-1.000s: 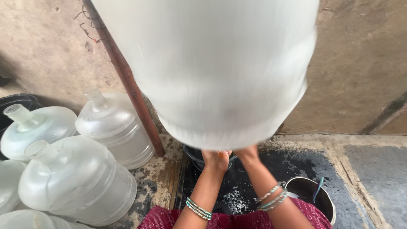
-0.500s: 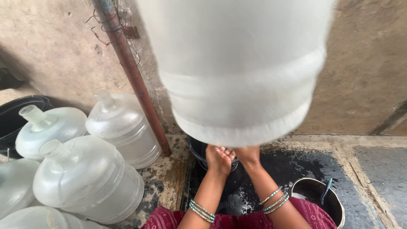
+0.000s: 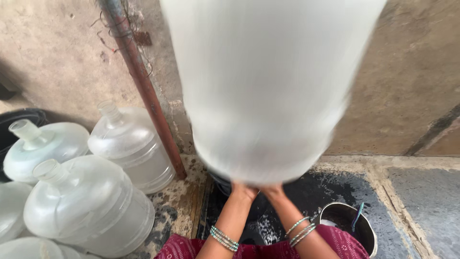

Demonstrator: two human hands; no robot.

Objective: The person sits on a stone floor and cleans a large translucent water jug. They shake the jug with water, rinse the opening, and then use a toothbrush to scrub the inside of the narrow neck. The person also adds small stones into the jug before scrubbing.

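Up close to the camera, a big pale water jug [image 3: 268, 86] fills most of the view, blurred with motion, held up against the rough concrete wall [image 3: 412, 81]. Both hands are under its lower end: the left hand [image 3: 244, 191] and the right hand [image 3: 273, 191] press side by side against the jug, wrists ringed with green and silver bangles [image 3: 224, 238]. Their fingers are hidden by the jug, so whether they curl round it or lie flat I cannot tell. Against half a second ago the jug looms larger and more smeared, covering more of the wall, while the hands sit at much the same spot, so the shaking or tilting looks to be in full swing, not winding down. Off to the left, several empty jugs [image 3: 91, 206] lie on their sides near a rusty pipe [image 3: 143, 91] running up the wall; they show a little further left than before. Near right, a dark metal pot [image 3: 371, 237] stands on the wet black floor [image 3: 330, 192], just beside the right forearm
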